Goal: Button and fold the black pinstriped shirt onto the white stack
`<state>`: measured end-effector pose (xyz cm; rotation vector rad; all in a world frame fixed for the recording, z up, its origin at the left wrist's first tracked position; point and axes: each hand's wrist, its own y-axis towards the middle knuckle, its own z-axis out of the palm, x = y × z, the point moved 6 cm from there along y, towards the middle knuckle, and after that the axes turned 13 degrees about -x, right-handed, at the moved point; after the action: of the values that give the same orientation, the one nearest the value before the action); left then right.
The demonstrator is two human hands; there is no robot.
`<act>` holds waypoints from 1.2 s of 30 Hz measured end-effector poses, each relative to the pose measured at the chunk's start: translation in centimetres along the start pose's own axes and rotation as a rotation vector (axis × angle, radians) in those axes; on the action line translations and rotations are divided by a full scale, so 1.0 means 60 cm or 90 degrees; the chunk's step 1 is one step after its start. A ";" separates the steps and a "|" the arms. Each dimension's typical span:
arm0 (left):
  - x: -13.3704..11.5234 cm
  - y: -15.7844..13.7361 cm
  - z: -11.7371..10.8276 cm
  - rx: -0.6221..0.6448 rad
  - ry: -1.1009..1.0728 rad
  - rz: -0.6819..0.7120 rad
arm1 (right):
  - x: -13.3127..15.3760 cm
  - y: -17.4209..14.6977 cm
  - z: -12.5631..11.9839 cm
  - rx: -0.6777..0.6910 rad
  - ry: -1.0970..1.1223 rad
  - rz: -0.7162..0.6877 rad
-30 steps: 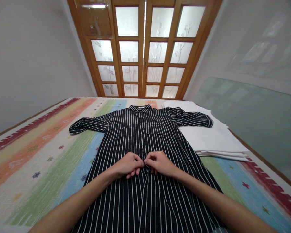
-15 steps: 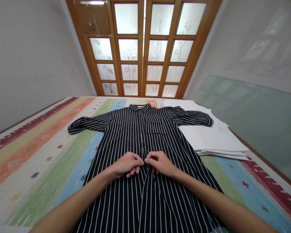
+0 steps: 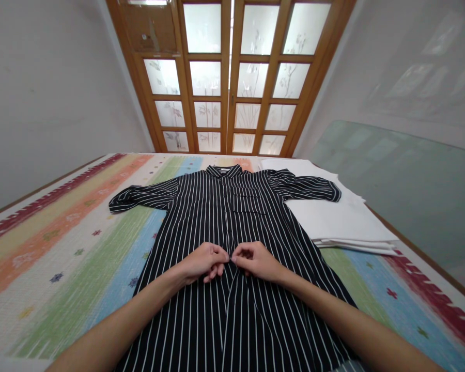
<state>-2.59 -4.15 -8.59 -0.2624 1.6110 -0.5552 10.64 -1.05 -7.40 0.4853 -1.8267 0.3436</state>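
- Reaching in from the lower corners, two bare forearms slant across a black fabric shirt with thin white stripes (image 3: 232,310), which lies face up and spread out, its lower part running off the near edge of view.
- Now to the left hand (image 3: 207,262): its grip is narrow, thumb and forefinger pinching the shirt at the front opening, other fingers curled.
- Mirroring it, the right hand (image 3: 256,261) has an equally narrow grip, pinching the shirt just beside the left fingertips; whether a button sits there is too small to tell.
- Below those fingertips, a crease runs down the shirt front towards the viewer.
- Under it all, a multicoloured striped cloth printed with small stars (image 3: 62,258) spreads to both sides.
- Over on the right, a flat stack of folded white sheets (image 3: 341,222) lies on that cloth, one shirt sleeve resting across it; the other sleeve sits directly on the cloth.
- Further up come the chest pocket (image 3: 250,202) and the pointed collar (image 3: 225,171).
- Way out back, brown wooden doors with frosted glass panes (image 3: 225,77) stand between pale walls (image 3: 42,93).
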 end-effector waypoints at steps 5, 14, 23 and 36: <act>0.001 -0.001 0.000 0.020 -0.010 0.005 | 0.003 -0.002 0.000 0.025 0.020 -0.001; -0.005 -0.004 0.006 0.037 -0.046 0.030 | 0.001 -0.001 -0.002 -0.014 0.040 -0.033; -0.004 -0.004 0.008 0.037 -0.063 0.033 | 0.012 -0.003 -0.005 -0.065 -0.016 -0.127; -0.004 -0.001 0.003 -0.058 -0.036 0.068 | 0.025 -0.016 -0.007 -0.149 -0.103 -0.221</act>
<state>-2.40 -4.10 -8.35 -0.2559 1.5882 -0.3894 11.10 -1.93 -5.85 0.6669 -1.8667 -0.1485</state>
